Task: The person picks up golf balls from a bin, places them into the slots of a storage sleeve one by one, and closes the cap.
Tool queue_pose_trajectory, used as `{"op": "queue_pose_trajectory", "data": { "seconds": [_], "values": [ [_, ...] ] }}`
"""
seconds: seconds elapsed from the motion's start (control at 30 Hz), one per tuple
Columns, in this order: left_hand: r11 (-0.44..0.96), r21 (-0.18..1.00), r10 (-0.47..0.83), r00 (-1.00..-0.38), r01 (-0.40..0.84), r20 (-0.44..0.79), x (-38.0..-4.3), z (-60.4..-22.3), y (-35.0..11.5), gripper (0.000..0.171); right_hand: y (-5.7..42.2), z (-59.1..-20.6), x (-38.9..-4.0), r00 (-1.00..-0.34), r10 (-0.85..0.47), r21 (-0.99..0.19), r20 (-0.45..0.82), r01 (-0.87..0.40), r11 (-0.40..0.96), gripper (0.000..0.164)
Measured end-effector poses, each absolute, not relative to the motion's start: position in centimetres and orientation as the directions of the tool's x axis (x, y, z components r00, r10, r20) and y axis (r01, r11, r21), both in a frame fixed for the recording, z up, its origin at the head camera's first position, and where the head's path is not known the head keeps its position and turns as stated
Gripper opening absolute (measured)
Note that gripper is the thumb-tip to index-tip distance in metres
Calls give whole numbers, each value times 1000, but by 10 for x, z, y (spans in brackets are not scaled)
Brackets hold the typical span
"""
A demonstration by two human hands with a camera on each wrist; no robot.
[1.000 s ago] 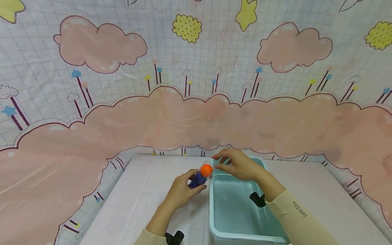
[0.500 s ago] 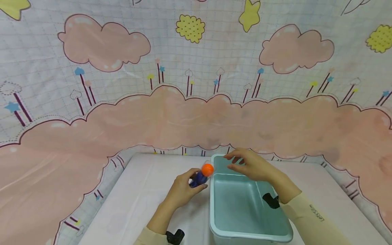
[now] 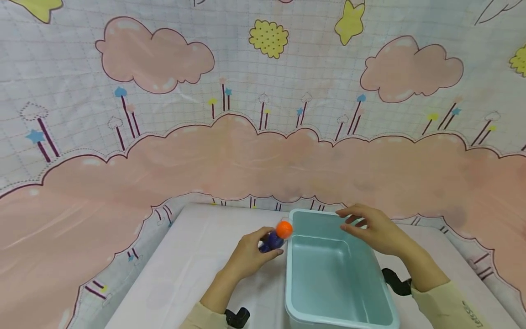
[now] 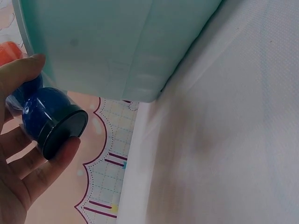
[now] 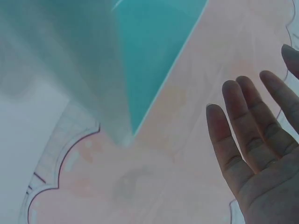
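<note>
White tabletop (image 3: pixel 181 260), printed backdrop (image 3: pixel 308 59) behind it. On the print: scalloped pink band (image 3: pixel 246 164) low, pink clouds (image 3: pixel 156 59) above, dotted yellow blob (image 3: pixel 269 39) plus yellow star (image 3: pixel 350 23) between them. Thin-stemmed shapes (image 3: pixel 121 92) line the band's upper edge.

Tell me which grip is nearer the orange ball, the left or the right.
Left. The left grip holds the blue piece beside the orange ball; the right grip is away to the ball's right, near the far right corner of the teal bin, holding nothing.
</note>
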State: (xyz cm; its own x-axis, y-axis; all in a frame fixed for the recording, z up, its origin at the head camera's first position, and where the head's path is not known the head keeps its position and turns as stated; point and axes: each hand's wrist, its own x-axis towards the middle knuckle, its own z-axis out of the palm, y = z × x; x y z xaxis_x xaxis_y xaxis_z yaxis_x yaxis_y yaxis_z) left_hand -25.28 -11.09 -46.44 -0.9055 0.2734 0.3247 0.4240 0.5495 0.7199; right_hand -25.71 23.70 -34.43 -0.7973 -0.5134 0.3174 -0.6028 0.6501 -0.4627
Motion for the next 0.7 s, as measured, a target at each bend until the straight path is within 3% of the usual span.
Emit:
{"op": "queue_pose_trajectory", "data": {
  "seconds": [0.7],
  "values": [
    [559, 717, 267, -909, 417, 321, -265, -469, -106, 58, 294, -396, -251, -875, -279, -599, 395, -475, 644, 39]
  ]
}}
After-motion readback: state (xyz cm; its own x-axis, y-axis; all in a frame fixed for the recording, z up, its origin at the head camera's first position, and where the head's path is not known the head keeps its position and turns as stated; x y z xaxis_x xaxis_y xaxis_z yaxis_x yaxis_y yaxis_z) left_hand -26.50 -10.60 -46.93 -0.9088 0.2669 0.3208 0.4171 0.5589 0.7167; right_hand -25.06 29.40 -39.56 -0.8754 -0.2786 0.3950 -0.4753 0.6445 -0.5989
